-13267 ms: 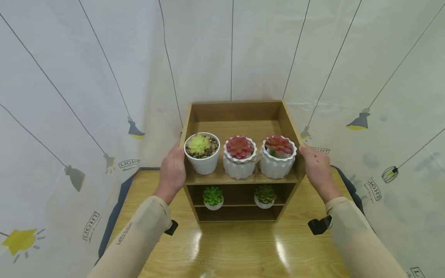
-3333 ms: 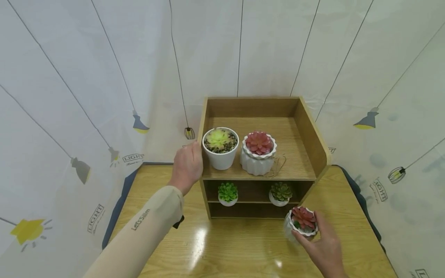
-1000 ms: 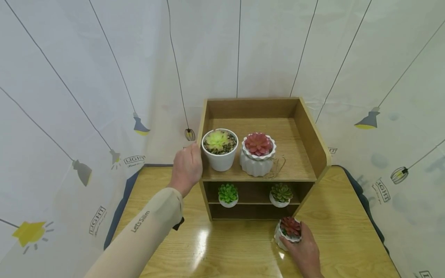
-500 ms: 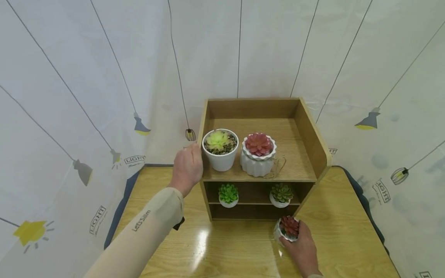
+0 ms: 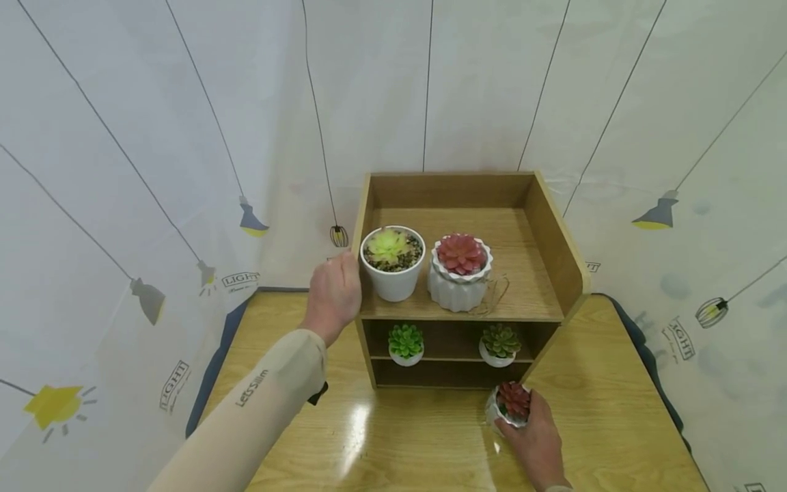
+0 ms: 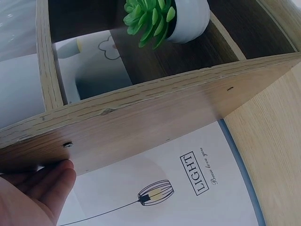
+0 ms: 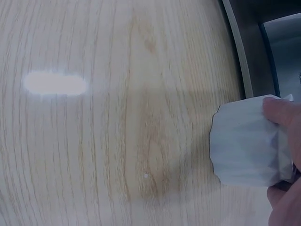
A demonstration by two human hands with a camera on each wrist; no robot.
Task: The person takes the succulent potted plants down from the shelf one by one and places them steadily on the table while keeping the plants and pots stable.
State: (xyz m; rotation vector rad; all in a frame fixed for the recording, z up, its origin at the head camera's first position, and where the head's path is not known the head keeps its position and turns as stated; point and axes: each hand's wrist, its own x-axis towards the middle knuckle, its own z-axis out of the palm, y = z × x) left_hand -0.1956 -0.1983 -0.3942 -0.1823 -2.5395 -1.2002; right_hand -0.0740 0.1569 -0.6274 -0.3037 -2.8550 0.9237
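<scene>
My right hand (image 5: 533,437) grips a potted red succulent (image 5: 513,402) in a white fluted pot, by the front right corner of the wooden shelf unit (image 5: 467,318). In the right wrist view the white pot (image 7: 247,141) is close to the tabletop; whether it touches is unclear. My left hand (image 5: 334,294) holds the unit's left side panel; its fingers (image 6: 59,183) lie against the outer face in the left wrist view. On the top board stand a yellow-green succulent in a smooth white pot (image 5: 396,284) and another red succulent in a fluted pot (image 5: 458,290).
Two small green succulents, a bright one (image 5: 406,342) and a darker one (image 5: 500,343), sit in the middle compartment. A twine bow (image 5: 492,294) trails beside the upper fluted pot. Printed cloth (image 5: 479,89) hangs behind the wooden table (image 5: 307,437).
My right hand has let go of the unit's right side, taken the right-hand red succulent off the top board and lowered it. It then shifted left; lately almost still. The left hand keeps its hold.
</scene>
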